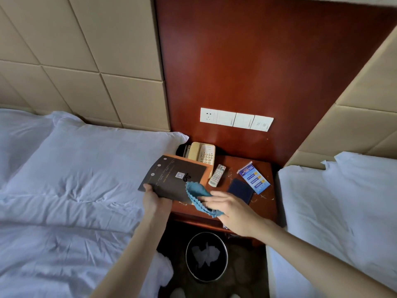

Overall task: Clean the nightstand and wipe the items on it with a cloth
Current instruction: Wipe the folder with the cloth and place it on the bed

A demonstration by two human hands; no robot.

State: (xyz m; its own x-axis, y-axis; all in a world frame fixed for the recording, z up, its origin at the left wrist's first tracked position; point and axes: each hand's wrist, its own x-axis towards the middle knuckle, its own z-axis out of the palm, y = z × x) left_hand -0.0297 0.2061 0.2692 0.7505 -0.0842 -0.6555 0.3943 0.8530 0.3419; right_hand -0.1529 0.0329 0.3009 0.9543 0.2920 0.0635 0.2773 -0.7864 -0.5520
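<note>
A blue cloth (198,195) lies against the lower right corner of a dark folder (175,179) above the front edge of the desk (266,203), left of its middle. The right hand (233,211) covers the cloth with fingers nearly straight, pressing it onto the folder; its thumb is hidden. The left hand (153,198) grips the folder's near left corner, thumb on top, holding that side out past the desk's left edge. An orange border shows along the folder's far and right sides.

Four more things sit on the red-brown desk, one of each: a cream telephone (202,154) at the rear left corner, a pale remote control (217,175) near the middle, a dark blue case (240,190) toward the front right, and a blue-and-white printed card (254,179) just behind it toward the right edge.

One black wastebasket (206,257) holding crumpled paper stands on the floor below the desk. Two beds in white linen flank the desk, with a pillow (96,160) on the left one. A row of four white wall plates (236,119) is set in the wood panel behind, between padded beige headboards.
</note>
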